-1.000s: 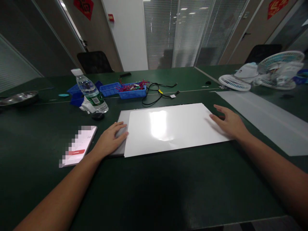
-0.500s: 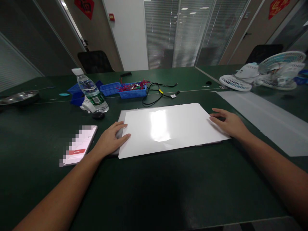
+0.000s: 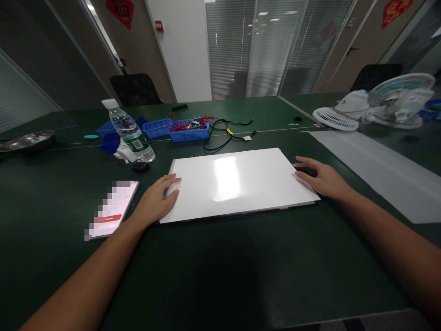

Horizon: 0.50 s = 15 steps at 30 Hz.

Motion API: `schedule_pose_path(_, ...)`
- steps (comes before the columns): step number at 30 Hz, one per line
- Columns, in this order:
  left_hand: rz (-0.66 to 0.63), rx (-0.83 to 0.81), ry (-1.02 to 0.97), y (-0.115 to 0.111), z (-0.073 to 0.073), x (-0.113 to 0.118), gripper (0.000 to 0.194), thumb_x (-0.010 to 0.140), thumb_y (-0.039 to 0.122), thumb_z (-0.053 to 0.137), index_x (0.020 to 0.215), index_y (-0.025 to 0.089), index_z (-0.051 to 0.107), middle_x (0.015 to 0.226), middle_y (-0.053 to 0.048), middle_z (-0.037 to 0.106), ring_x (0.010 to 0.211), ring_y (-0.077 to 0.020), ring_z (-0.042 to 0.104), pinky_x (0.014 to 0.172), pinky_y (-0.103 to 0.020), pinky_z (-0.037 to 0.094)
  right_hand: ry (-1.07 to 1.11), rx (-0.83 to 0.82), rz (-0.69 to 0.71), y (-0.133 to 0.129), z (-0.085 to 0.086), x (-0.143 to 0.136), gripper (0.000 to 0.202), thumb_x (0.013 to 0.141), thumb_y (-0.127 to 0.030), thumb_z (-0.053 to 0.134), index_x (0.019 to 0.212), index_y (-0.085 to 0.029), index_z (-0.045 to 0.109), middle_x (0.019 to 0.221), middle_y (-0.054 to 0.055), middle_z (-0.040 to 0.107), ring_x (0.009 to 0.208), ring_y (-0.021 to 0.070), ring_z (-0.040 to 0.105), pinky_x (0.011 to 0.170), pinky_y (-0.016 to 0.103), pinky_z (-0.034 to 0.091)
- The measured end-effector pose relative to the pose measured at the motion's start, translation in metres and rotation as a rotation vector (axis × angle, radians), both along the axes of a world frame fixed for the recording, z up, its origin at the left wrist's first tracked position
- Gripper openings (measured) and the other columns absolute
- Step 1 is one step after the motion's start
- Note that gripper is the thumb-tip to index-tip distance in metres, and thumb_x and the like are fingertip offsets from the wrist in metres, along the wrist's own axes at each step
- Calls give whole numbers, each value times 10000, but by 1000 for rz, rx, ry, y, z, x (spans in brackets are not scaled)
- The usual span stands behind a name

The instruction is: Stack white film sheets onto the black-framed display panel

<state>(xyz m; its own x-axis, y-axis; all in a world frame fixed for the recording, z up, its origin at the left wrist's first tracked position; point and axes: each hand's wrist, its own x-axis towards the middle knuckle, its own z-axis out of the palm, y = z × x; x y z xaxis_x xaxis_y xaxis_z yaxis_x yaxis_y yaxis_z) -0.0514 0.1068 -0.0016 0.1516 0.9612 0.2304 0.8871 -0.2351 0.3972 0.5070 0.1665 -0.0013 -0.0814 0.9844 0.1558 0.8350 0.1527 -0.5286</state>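
A glossy white sheet (image 3: 196, 184) lies over a thin, dark-edged flat object (image 3: 275, 210), whose kind is hidden beneath it. My left hand (image 3: 156, 198) rests at the sheet's left edge, fingertips and thumb on its surface and spread apart. At the opposite side, my right hand (image 3: 324, 177) touches the right edge with thumb and fingers apart. Neither hand is closed round the sheet. To the left of my left hand lies a phone (image 3: 115, 209) with a lit, partly blurred-out screen.
A water bottle (image 3: 132, 133) leans beside blue bins (image 3: 189, 134), one full of red wires. Black cables (image 3: 223, 133) lie behind the sheet. Farther right are a translucent sheet (image 3: 379, 170) and white fan parts (image 3: 365, 108). A dark mouse-like object (image 3: 140, 166) lies near the bottle.
The white sheet has slid left and now lines up more closely with the flat object under it. My right hand has moved left along with it; my left hand has barely shifted.
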Motion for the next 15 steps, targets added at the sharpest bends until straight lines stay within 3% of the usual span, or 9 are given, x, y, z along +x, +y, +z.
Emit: schedule_pose_path(15,-19,-11,-22,3,-6,-6,539,920,310,464,1404,178,660,1570,-100,566,1477,-294,501,1274,-513,337,-72,-2,82,-7,7,-7,702,922,-580,605,1558,-294,528,1396,72,666,1115,321,672,923,540,567)
